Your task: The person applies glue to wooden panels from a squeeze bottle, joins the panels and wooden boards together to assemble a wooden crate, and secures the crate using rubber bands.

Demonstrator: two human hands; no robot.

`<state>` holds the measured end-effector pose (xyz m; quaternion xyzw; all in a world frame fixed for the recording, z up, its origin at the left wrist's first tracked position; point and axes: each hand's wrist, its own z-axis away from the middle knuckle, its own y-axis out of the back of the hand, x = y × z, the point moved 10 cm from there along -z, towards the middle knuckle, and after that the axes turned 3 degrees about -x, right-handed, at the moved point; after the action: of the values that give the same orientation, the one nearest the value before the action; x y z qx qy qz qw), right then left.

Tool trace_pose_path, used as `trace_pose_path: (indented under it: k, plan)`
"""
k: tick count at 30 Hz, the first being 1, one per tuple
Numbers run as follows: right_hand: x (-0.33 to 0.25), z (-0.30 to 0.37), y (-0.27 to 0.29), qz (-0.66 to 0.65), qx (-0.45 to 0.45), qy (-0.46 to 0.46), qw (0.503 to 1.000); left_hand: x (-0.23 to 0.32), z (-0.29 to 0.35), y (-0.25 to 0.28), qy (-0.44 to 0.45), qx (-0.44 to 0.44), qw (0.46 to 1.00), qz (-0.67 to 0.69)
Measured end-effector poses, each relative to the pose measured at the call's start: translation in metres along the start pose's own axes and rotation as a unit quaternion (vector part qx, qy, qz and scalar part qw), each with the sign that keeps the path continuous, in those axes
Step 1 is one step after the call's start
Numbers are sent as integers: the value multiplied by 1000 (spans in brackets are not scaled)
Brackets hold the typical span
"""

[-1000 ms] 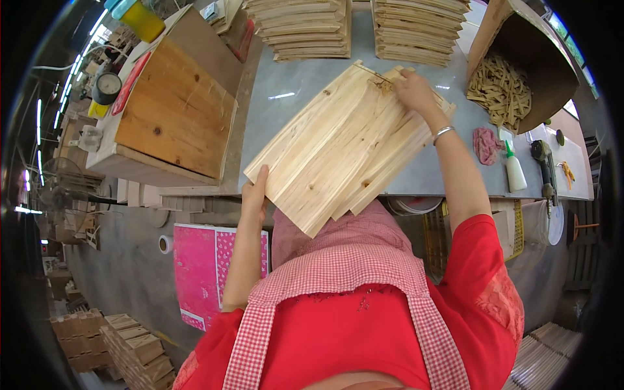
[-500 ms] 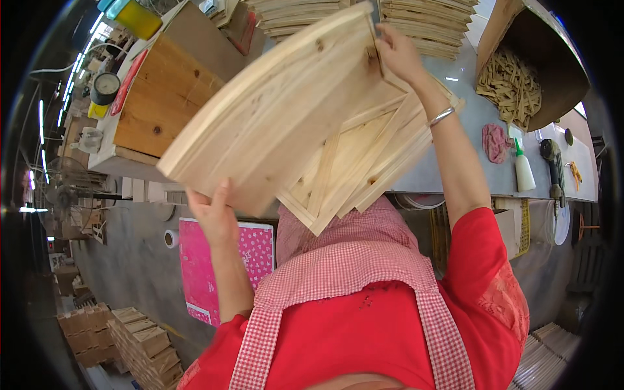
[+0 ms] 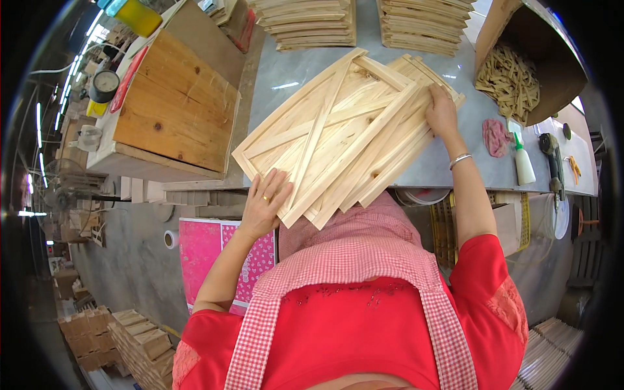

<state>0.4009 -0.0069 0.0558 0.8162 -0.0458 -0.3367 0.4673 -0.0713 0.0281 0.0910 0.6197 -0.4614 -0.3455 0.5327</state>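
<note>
A framed wooden panel (image 3: 312, 146) with crossed diagonal strips lies face up and aslant on a fanned stack of similar wooden panels (image 3: 396, 140) before me. My left hand (image 3: 266, 203) rests on the top panel's near left corner, fingers stretched flat and slightly apart, a ring on one finger. At the stack's right side my right hand (image 3: 443, 112) touches the panel edges with its fingers extended. Its thumb is hard to see. The stack's near corners overhang the grey table's (image 3: 416, 172) front edge, just above my lap.
Two tall piles of panels (image 3: 309, 26) stand at the back. To the right are a cardboard box (image 3: 491, 39) of wood strips, a pink cloth (image 3: 496, 138), a glue bottle (image 3: 524, 166) and a power tool (image 3: 551, 159). A wooden box (image 3: 175, 107) bounds the left.
The panel that was raised and tilted in both hands now lies face up on the stack. My left hand has shifted right onto its corner; my right hand has come nearer, to the stack's right side.
</note>
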Motion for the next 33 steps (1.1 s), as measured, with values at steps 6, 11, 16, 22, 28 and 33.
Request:
trace_pose_path:
  k: [6,11,16,22,28,33]
  plan:
    - [-3,7,-6,79,33,42,995,13,-19,7,-107,90,990,-34]
    - [-3,8,-8,82,27,40,995,27,-24,15,-169,100,980,-36]
    - [-7,8,-7,91,29,43,995,37,-30,16,-174,98,980,-22]
    - [-9,10,-6,97,24,54,994,13,-59,90,-34,187,966,173]
    - [-9,11,-6,93,14,55,994,-114,-62,122,241,309,698,600]
    - [-4,11,-4,65,1,33,997,-126,-44,100,290,285,536,740]
